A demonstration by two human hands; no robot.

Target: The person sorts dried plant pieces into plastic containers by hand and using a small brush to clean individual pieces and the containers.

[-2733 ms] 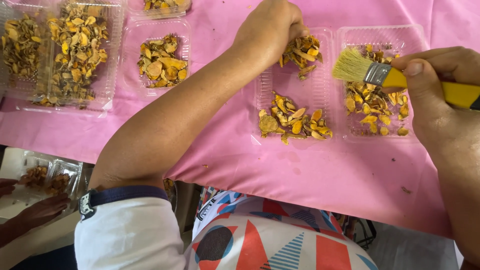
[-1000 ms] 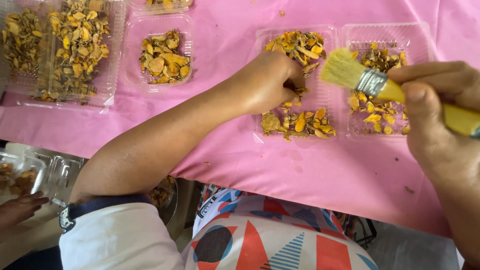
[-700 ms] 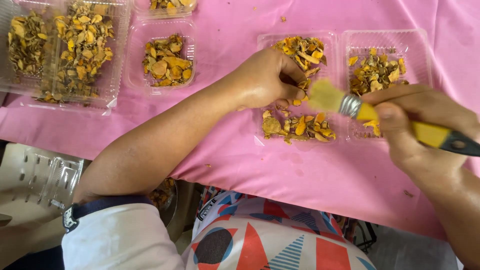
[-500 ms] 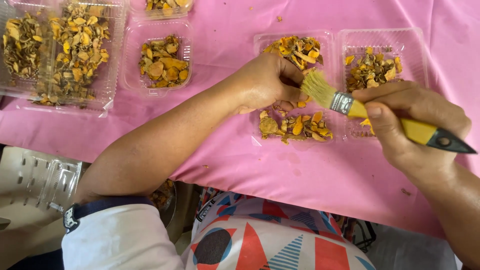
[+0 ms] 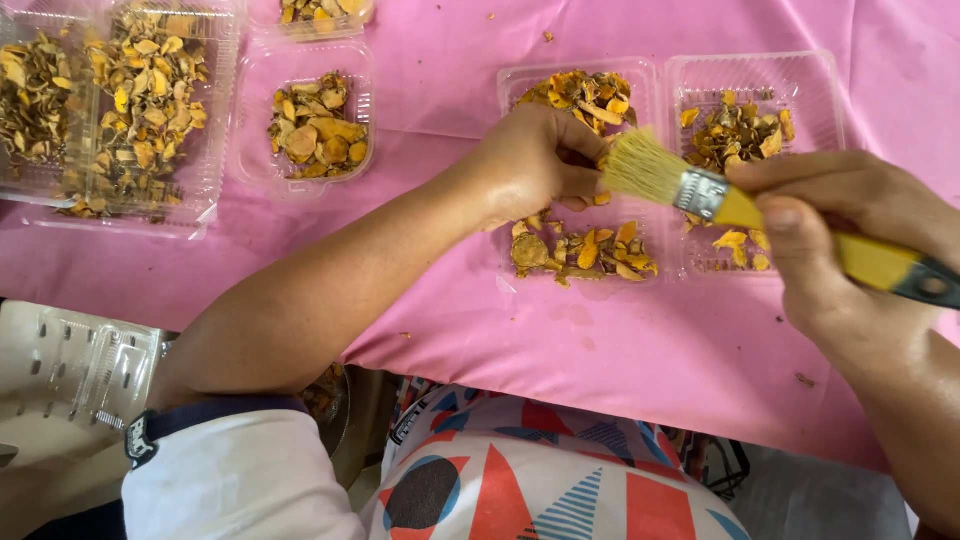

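- Close to you, your right hand is wrapped tight around the yellow handle of the brush. Your thumb lies on top and your fingers curl over the far side.
- Your left hand is curled over the middle tray. Its fingertips pinch something small right at the bristles. You can't tell from here what the piece is, because the fingers hide it.
- The soft bristles touch your left fingertips, just above the dried yellow chips in the near part of that tray.
- If you brush too hard, I think the little piece could pop out of your fingers and land on the pink cloth. Some crumbs already lie there.
- The trays are thin and light. A push from your left wrist could tip the middle one and spill the chips.
- Just beside it, on the right, the right tray holds fewer chips. The brush handle passes over it, so a low swing could knock it.
- Farther off to the left sits a small tray and a big box, both full of the same chips.
- The cloth covers a table. Empty clear trays lie low down on your left, below the table edge.
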